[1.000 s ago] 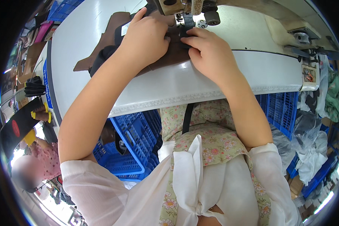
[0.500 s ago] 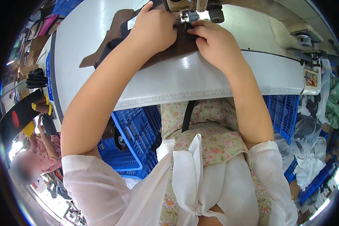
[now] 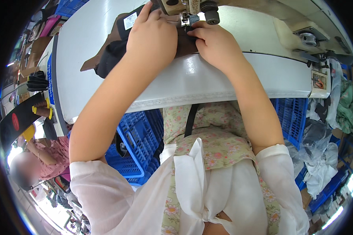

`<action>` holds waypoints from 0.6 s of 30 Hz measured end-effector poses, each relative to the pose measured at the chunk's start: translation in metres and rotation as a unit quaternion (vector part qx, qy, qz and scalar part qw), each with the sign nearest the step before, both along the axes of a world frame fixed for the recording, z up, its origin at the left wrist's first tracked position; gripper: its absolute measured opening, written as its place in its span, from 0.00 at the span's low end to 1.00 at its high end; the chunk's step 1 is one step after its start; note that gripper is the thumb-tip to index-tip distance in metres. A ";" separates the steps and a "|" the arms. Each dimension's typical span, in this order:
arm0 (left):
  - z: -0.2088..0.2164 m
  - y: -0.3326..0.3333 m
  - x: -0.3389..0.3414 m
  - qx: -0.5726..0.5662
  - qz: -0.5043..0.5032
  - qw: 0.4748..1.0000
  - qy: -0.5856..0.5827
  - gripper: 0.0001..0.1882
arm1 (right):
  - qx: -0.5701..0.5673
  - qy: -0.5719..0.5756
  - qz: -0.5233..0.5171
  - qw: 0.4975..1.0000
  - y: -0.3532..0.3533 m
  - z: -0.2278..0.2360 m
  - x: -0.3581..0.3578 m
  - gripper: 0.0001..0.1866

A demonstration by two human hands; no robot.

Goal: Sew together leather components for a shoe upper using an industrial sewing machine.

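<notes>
On the sewing machine's white bed, my left hand (image 3: 153,37) lies over a dark piece of work, its fingers bent round the black fabric (image 3: 113,55) and the thumb side hidden. A white label (image 3: 130,21) shows on that fabric beside my fingertips. Under the black fabric lies a brown piece (image 3: 91,63) with a pointed corner, perhaps leather. My right hand (image 3: 215,42) pinches the dark edge of the work just right of the presser foot (image 3: 185,20). The sewing machine head (image 3: 172,8) is directly above, between both hands.
A ruler strip (image 3: 176,100) runs along the near table edge. Blue crates (image 3: 139,129) stand below at left, another blue crate (image 3: 291,117) at right. Plastic bags (image 3: 321,156) hang lower right. A co-worker in a pink top (image 3: 53,158) sits at far left, near thread spools (image 3: 43,109).
The black fabric and its label show more fully beside my left hand. Both hands appear slightly further left, but the whole view has also shifted. My right hand still pinches beside the foot.
</notes>
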State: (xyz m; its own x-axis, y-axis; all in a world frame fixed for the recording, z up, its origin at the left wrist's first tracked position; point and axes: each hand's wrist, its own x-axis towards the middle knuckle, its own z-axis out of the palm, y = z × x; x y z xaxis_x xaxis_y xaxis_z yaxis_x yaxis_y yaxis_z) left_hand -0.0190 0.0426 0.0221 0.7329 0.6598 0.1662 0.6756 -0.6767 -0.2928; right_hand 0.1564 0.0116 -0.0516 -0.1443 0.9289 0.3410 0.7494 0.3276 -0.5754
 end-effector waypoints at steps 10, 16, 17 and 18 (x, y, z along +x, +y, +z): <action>-0.002 -0.107 -0.007 -0.066 0.053 0.991 -0.101 0.24 | 0.053 0.043 -0.003 0.998 0.000 -0.007 0.000 0.10; -0.045 -0.111 -0.036 0.017 0.189 0.974 -0.121 0.37 | 0.026 0.039 -0.012 0.999 0.000 -0.003 0.001 0.11; -0.057 -0.106 -0.040 0.042 0.172 0.977 -0.121 0.38 | -0.009 0.036 -0.011 0.999 -0.001 -0.001 0.001 0.13; -0.064 -0.098 -0.039 0.043 0.168 0.977 -0.122 0.38 | -0.008 0.036 -0.015 0.999 0.000 -0.002 0.002 0.13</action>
State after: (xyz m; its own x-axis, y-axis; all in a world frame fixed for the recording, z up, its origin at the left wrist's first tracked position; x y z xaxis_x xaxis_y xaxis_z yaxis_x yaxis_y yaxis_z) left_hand -0.0576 -0.0553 -0.0421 0.4092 0.8323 0.3739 0.9121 -0.3851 -0.1408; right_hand 0.1587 0.0117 -0.0537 -0.0925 0.9379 0.3344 0.7156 0.2961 -0.6326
